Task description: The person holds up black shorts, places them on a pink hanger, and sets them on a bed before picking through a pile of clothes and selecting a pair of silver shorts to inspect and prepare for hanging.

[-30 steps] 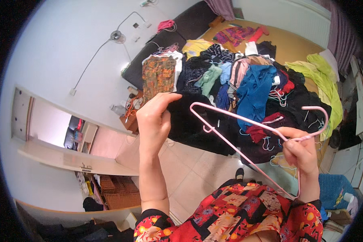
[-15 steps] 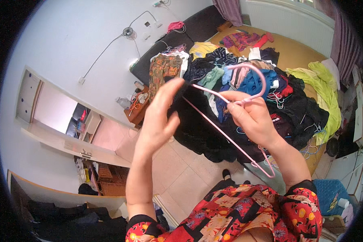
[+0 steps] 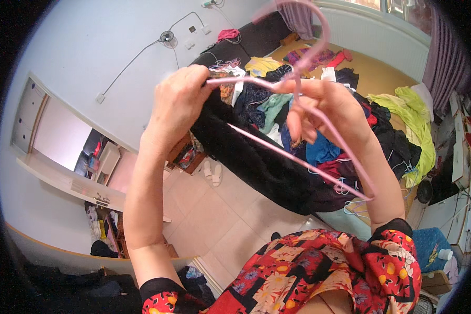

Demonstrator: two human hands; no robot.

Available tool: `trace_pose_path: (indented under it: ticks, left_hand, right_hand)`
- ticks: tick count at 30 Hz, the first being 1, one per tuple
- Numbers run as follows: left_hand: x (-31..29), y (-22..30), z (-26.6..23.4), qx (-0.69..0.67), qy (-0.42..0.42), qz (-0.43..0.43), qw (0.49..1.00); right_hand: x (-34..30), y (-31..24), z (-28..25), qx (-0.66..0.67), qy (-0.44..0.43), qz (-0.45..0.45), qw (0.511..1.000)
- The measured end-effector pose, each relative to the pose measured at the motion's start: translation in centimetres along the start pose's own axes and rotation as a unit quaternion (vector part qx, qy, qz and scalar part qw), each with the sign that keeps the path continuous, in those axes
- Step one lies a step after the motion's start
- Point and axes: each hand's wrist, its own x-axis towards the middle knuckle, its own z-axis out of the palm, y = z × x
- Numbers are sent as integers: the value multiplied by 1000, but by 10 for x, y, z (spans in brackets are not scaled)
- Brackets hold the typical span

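Observation:
In front of me a pink clothes hanger is held up, its hook pointing up and its long bar slanting down to the right. My left hand is closed round one end of it, together with the edge of a black, fleecy-looking garment. The garment hangs from there, behind the hanger, toward the heap. My right hand is at the hanger's neck, fingers bent loosely against it; one sloping arm of the hanger crosses in front of this hand.
A large heap of mixed clothes covers the bed, with a lime-green cloth at its right. White slippers lie on the tiled floor. Dark clothes fill an open compartment at lower left. A doorway is at left.
Both hands and the hanger have risen, and the hanger looks larger. My left hand has moved left, drawing the black garment with it. My right hand's pinch on the neck has loosened.

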Motion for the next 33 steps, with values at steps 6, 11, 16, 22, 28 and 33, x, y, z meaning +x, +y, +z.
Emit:
trace_pose_path:
  ticks: [6, 11, 16, 22, 28, 33]
  left_hand:
    - [-18, -70, -25, -55, 76, -43, 995]
    - [-45, -116, -30, -3, 75, -50, 996]
    - [-108, -183, -30, 40, 15, -104, 994]
    - [-180, -235, -10, 19, -4, -166, 986]
    - [-205, -236, -17, -8, 23, -169, 985]
    - [-203, -227, -17, -34, 5, -180, 983]
  right_hand:
    - [-6, 129, 3, -166, 15, 78, 983]
    - [9, 190, 58, -659, -126, 26, 741]
    - [12, 216, -21, -793, -4, -25, 609]
    - [52, 144, -17, -748, -31, -83, 657]
    - [92, 138, 7, -792, -70, -21, 606]
    - [132, 130, 40, -656, -7, -103, 748]
